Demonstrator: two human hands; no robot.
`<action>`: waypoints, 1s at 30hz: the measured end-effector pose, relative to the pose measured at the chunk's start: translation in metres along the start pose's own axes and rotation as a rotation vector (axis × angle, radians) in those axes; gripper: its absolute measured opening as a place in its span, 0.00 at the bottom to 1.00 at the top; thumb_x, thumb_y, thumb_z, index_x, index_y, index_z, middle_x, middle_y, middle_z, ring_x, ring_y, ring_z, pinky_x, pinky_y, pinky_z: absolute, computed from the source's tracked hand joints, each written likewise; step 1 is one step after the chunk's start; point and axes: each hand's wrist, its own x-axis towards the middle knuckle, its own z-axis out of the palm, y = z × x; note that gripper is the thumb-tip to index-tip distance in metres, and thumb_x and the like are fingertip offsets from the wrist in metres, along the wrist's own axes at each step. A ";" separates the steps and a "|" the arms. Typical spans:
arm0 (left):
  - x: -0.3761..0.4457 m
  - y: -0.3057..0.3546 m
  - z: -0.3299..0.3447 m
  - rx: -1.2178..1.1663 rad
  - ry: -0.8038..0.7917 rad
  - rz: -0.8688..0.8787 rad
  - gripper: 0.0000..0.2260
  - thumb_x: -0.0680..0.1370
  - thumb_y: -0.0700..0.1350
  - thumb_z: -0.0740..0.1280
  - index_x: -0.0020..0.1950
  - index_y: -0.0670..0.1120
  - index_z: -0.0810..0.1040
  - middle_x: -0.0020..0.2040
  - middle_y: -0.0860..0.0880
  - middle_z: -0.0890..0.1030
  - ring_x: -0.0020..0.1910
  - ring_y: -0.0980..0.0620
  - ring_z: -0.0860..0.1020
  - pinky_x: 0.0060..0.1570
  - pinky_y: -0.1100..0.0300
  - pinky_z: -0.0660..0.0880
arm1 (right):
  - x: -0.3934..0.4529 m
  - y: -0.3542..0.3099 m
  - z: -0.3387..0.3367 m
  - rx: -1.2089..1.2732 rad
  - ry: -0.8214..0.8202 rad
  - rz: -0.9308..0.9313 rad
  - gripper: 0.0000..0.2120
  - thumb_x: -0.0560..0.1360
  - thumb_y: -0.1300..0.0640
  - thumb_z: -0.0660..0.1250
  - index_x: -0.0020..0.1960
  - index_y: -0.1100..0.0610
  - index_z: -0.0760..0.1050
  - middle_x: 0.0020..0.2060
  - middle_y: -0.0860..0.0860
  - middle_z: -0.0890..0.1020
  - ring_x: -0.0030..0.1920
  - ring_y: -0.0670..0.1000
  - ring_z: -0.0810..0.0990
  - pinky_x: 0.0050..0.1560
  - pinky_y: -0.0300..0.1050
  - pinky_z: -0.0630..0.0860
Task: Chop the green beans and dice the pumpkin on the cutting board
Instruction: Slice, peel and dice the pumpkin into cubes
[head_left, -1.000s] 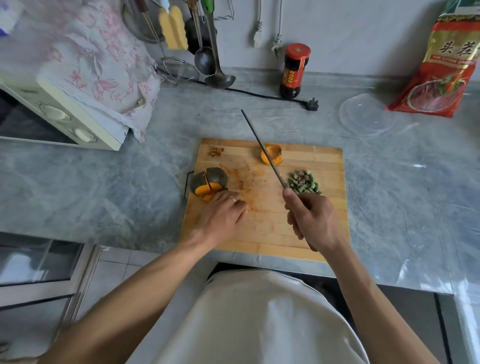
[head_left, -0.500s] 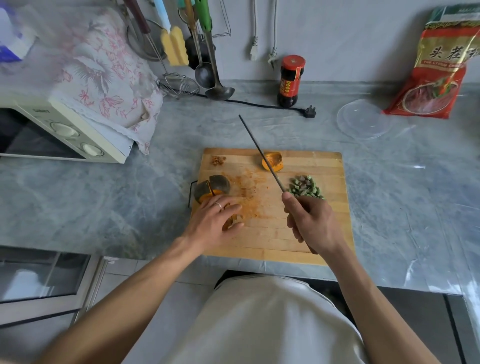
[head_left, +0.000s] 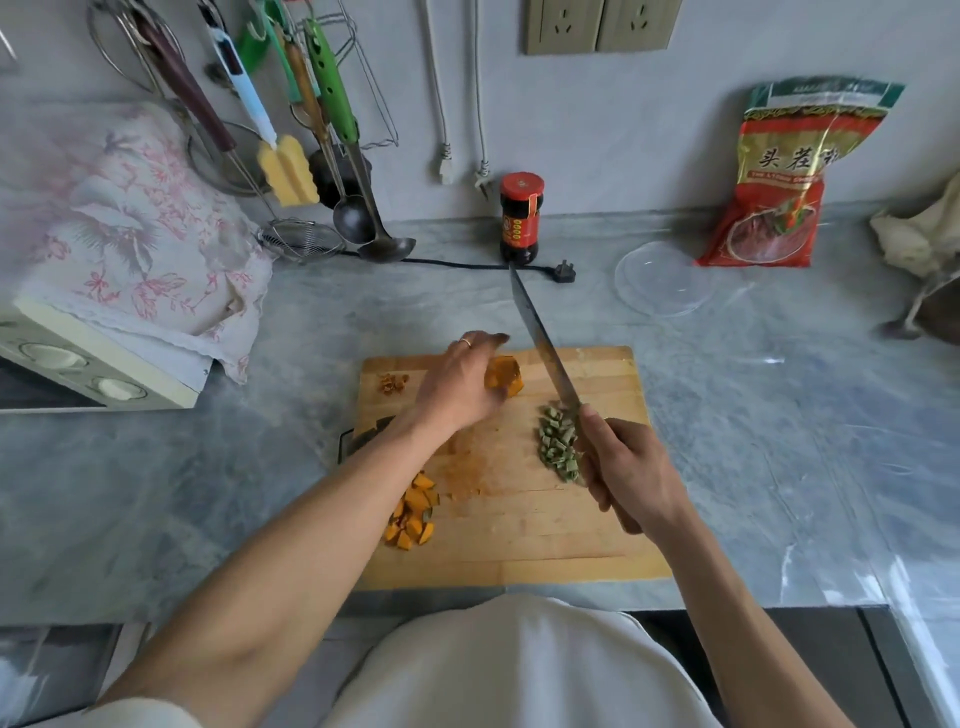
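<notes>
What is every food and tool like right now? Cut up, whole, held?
Green beans: chopped, piled.
Pumpkin chunk: uncut, under left hand.
Diced pumpkin: small pieces.
Knife: gripped by right hand, tip raised.
Sauce jar: upright, capped.

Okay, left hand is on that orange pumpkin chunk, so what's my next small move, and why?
Probably pull the orange pumpkin chunk to mid-board and steady it: your left hand grips it at the wooden cutting board's far edge, and the long steel knife in your right hand is raised.
</notes>
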 end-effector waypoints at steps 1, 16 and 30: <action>0.011 0.002 0.004 0.043 -0.090 -0.021 0.35 0.72 0.44 0.75 0.78 0.48 0.65 0.73 0.43 0.70 0.71 0.44 0.70 0.66 0.49 0.73 | 0.002 0.000 0.000 -0.004 0.005 0.004 0.33 0.80 0.36 0.60 0.39 0.67 0.75 0.28 0.61 0.81 0.25 0.59 0.75 0.29 0.66 0.74; -0.059 -0.030 0.021 0.263 0.091 0.245 0.29 0.68 0.37 0.77 0.67 0.47 0.72 0.62 0.44 0.72 0.55 0.43 0.77 0.54 0.48 0.80 | 0.005 0.008 0.009 -0.032 -0.023 0.025 0.31 0.81 0.39 0.58 0.38 0.66 0.76 0.27 0.59 0.81 0.23 0.54 0.76 0.28 0.46 0.72; -0.070 -0.016 0.012 -0.186 -0.231 -0.042 0.25 0.75 0.44 0.73 0.72 0.52 0.73 0.69 0.51 0.75 0.69 0.52 0.72 0.68 0.60 0.68 | 0.000 0.007 0.015 -0.064 -0.123 -0.006 0.27 0.83 0.42 0.59 0.34 0.60 0.73 0.23 0.50 0.77 0.23 0.50 0.75 0.26 0.43 0.71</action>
